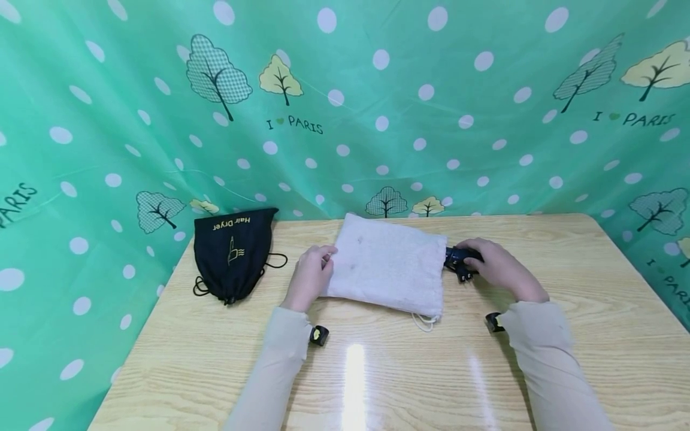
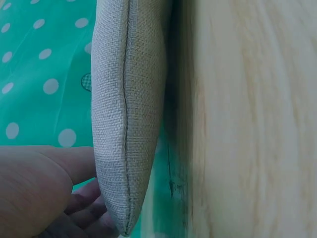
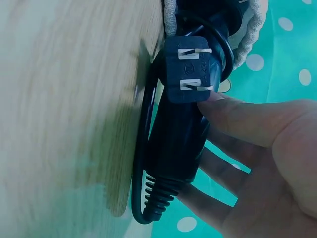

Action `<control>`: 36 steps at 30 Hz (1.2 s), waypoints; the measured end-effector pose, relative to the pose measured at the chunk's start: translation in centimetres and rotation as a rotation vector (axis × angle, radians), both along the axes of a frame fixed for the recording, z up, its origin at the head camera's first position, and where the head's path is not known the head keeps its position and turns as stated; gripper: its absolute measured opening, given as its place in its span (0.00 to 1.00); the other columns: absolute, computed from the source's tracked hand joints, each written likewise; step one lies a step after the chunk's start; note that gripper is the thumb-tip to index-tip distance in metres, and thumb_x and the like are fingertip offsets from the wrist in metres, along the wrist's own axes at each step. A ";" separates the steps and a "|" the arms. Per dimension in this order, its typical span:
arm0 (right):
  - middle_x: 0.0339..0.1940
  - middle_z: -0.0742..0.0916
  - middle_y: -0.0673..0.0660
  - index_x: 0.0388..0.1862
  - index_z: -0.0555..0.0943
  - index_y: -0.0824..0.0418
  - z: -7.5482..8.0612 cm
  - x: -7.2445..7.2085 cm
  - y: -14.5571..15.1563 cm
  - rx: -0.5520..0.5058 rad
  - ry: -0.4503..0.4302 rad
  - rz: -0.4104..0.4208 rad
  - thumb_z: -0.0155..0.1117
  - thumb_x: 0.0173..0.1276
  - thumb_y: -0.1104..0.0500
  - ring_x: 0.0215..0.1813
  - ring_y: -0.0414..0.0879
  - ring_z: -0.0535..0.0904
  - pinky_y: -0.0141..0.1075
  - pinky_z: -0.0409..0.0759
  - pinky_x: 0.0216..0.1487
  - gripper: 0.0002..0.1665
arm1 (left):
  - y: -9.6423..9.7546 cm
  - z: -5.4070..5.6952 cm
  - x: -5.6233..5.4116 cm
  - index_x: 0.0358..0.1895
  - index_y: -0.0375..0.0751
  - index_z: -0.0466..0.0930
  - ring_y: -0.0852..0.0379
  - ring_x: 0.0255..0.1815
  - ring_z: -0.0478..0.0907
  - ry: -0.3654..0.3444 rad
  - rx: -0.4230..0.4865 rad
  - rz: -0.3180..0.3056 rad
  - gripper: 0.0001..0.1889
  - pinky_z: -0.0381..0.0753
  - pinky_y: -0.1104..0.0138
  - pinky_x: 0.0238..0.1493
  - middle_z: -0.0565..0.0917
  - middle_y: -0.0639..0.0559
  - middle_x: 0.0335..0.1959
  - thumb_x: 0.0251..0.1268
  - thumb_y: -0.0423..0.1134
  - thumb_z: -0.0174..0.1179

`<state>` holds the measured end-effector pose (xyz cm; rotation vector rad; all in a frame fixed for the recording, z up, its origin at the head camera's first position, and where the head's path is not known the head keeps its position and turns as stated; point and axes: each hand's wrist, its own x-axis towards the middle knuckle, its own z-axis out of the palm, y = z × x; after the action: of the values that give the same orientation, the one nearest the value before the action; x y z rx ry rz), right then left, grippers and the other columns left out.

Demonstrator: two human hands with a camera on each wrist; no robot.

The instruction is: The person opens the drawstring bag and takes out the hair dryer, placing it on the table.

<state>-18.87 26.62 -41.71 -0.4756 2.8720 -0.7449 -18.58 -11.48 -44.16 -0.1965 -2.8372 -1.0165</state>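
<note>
A pale linen drawstring bag (image 1: 388,263) lies on the table, its mouth to the right. My left hand (image 1: 311,272) grips its closed left end; in the left wrist view the thumb is on the bag's (image 2: 128,109) upper face, the fingers partly hidden behind its end. From the mouth sticks the black handle (image 3: 178,136) of a corded appliance, the rest hidden in the bag. My right hand (image 1: 498,266) holds this handle, thumb near the plug and fingers round the far side. The two-pin plug (image 3: 188,69) and looped cord (image 3: 140,163) lie along the handle.
A black drawstring bag (image 1: 232,254) printed "Hair Dryer" lies at the table's back left, its cords loose. The linen bag's white drawstring (image 1: 426,323) hangs off its front right corner. A green dotted curtain (image 1: 377,108) stands behind the wooden table (image 1: 409,377).
</note>
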 end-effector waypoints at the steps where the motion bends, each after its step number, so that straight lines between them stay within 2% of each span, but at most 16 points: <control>1: 0.61 0.78 0.74 0.64 0.74 0.72 0.0 0.0 0.1 -0.002 -0.005 -0.004 0.53 0.75 0.67 0.63 0.71 0.73 0.64 0.71 0.62 0.20 | 0.0 0.0 0.0 0.55 0.39 0.84 0.54 0.35 0.78 -0.001 -0.001 0.002 0.16 0.81 0.65 0.36 0.81 0.47 0.36 0.68 0.27 0.57; 10: 0.58 0.80 0.75 0.60 0.75 0.74 0.3 0.2 1.4 0.010 -0.002 0.032 0.57 0.72 0.69 0.62 0.72 0.73 0.64 0.71 0.62 0.19 | -0.2 -0.3 0.1 0.53 0.39 0.85 0.54 0.33 0.75 -0.016 -0.022 0.024 0.16 0.78 0.64 0.35 0.78 0.49 0.33 0.66 0.27 0.57; 16: 0.60 0.78 0.77 0.61 0.74 0.75 0.6 0.3 2.4 0.020 -0.041 0.008 0.57 0.72 0.69 0.63 0.74 0.70 0.66 0.70 0.62 0.19 | -0.2 -0.3 0.2 0.53 0.39 0.85 0.54 0.31 0.74 -0.044 -0.044 0.030 0.15 0.76 0.65 0.33 0.77 0.49 0.33 0.66 0.27 0.57; 21: 0.62 0.76 0.78 0.62 0.73 0.75 0.7 0.4 2.5 0.022 -0.058 -0.008 0.57 0.73 0.67 0.65 0.75 0.68 0.66 0.69 0.63 0.21 | -0.2 -0.3 0.1 0.52 0.40 0.85 0.54 0.32 0.74 -0.041 -0.028 0.024 0.15 0.77 0.65 0.34 0.77 0.49 0.33 0.66 0.28 0.57; 28: 0.66 0.74 0.76 0.67 0.70 0.74 0.8 0.4 1.0 -0.031 -0.025 0.029 0.57 0.74 0.63 0.68 0.73 0.66 0.65 0.66 0.66 0.26 | 0.0 -0.3 -0.1 0.52 0.38 0.83 0.52 0.37 0.77 -0.020 -0.001 -0.009 0.13 0.80 0.61 0.41 0.80 0.46 0.38 0.67 0.29 0.56; 33: 0.64 0.76 0.75 0.66 0.71 0.74 0.7 0.2 -0.2 -0.031 0.021 0.068 0.62 0.71 0.64 0.67 0.71 0.69 0.64 0.67 0.66 0.28 | 0.3 -0.4 -0.1 0.54 0.37 0.82 0.50 0.44 0.80 -0.034 0.007 -0.017 0.14 0.82 0.58 0.49 0.82 0.43 0.45 0.68 0.30 0.56; 36: 0.62 0.78 0.74 0.65 0.72 0.73 0.5 0.2 -1.0 -0.016 0.037 0.057 0.65 0.68 0.65 0.65 0.70 0.71 0.64 0.69 0.65 0.28 | 0.4 -0.4 0.0 0.55 0.38 0.82 0.49 0.47 0.80 -0.045 0.000 -0.018 0.15 0.81 0.57 0.53 0.82 0.43 0.47 0.68 0.29 0.56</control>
<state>-18.72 25.65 -41.23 -0.5769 2.8750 -0.7582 -18.60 -11.04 -44.58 -0.2016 -2.8806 -1.0375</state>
